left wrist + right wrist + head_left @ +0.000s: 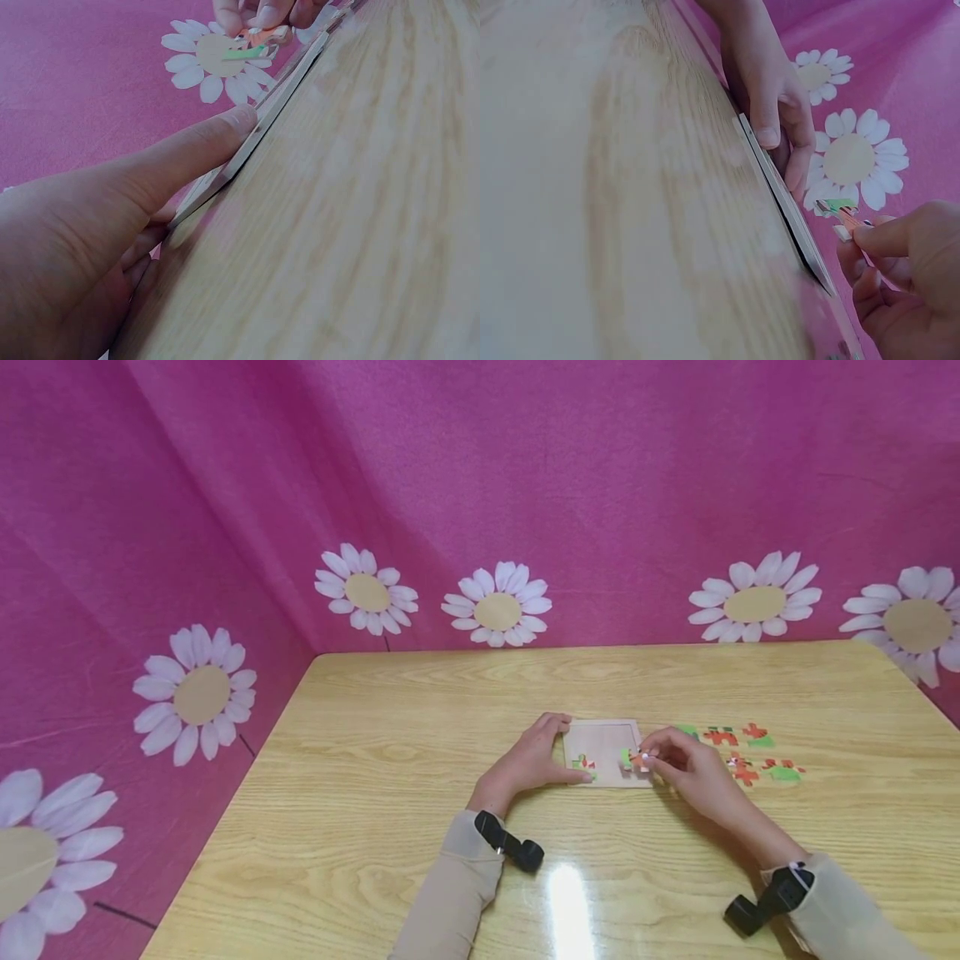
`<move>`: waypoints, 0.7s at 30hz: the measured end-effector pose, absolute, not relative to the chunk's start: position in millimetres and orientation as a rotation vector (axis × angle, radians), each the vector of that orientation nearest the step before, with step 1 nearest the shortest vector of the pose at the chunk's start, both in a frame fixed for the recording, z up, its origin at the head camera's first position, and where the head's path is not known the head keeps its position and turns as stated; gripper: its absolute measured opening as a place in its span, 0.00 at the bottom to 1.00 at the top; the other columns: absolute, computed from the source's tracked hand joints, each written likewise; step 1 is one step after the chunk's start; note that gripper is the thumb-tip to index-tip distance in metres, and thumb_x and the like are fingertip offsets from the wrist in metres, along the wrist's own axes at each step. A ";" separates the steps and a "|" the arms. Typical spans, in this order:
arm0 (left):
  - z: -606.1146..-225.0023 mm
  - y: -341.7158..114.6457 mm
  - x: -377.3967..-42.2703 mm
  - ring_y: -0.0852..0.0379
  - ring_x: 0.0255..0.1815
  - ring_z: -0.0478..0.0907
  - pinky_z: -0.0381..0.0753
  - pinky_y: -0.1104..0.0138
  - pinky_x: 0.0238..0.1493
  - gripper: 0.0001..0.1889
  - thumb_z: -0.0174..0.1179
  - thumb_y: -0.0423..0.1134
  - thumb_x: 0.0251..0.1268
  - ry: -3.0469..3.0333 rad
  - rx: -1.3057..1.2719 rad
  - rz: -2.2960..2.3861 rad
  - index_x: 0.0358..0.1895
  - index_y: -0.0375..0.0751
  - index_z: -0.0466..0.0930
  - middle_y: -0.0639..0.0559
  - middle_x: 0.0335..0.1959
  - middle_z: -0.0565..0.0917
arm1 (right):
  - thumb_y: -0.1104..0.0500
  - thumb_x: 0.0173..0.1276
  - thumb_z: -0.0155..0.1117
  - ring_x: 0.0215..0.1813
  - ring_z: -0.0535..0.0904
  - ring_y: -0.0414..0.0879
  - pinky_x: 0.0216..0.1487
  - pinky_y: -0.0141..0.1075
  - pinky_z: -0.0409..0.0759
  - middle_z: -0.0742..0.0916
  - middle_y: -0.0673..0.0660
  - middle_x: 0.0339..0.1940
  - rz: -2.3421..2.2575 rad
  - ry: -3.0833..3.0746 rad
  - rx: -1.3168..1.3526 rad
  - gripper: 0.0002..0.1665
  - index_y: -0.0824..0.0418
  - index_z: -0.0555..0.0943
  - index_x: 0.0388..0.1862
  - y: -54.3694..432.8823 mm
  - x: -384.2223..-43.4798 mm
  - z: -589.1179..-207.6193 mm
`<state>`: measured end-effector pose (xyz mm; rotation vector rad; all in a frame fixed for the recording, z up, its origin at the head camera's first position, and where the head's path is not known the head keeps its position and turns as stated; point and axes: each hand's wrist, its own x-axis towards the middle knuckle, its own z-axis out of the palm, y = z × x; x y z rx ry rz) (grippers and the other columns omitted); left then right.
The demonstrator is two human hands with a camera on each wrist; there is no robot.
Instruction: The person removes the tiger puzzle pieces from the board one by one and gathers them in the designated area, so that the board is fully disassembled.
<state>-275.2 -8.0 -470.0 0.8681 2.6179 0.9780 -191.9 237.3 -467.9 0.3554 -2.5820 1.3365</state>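
A shallow square wooden puzzle tray lies on the table. My left hand holds the tray's left side, thumb over the near rim and fingers at the far left corner. One green, white and red puzzle piece sits in the near left corner, partly behind the thumb. My right hand pinches another puzzle piece, orange and green, between thumb and fingers. It is raised above the tray's right side, tilted and apart from the rim.
Several loose puzzle pieces in orange and green lie on the table right of the tray, partly behind the right hand. The wooden table meets a pink flowered curtain at its back and left.
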 end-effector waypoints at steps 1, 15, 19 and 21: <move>-470.0 -8.1 -275.2 0.55 0.73 0.65 0.64 0.66 0.76 0.42 0.75 0.54 0.49 2.617 0.871 0.982 0.65 0.38 0.67 0.53 0.71 0.66 | 0.68 0.67 0.63 0.31 0.75 0.32 0.26 0.27 0.76 0.85 0.59 0.38 1.345 -2.575 0.356 0.08 0.62 0.79 0.45 238.5 -190.7 -467.5; -469.5 -9.2 -276.2 0.55 0.73 0.65 0.64 0.67 0.77 0.42 0.74 0.54 0.49 2.621 0.878 0.982 0.65 0.37 0.67 0.53 0.72 0.66 | 0.67 0.66 0.65 0.34 0.77 0.30 0.32 0.22 0.77 0.84 0.49 0.38 1.249 -2.555 0.345 0.08 0.59 0.81 0.43 265.0 -173.4 -470.8; -470.2 -9.0 -275.8 0.56 0.72 0.65 0.64 0.67 0.76 0.42 0.75 0.55 0.49 2.614 0.874 0.989 0.65 0.37 0.67 0.53 0.71 0.66 | 0.66 0.65 0.66 0.34 0.77 0.28 0.33 0.20 0.77 0.85 0.46 0.39 1.222 -2.553 0.317 0.10 0.59 0.81 0.44 272.1 -168.3 -473.4; -470.8 -8.8 -276.0 0.56 0.72 0.65 0.64 0.67 0.76 0.42 0.75 0.54 0.49 2.612 0.875 0.992 0.65 0.37 0.68 0.53 0.71 0.66 | 0.68 0.64 0.66 0.35 0.77 0.26 0.34 0.18 0.77 0.84 0.41 0.40 1.221 -2.538 0.316 0.10 0.59 0.81 0.44 275.6 -166.2 -474.8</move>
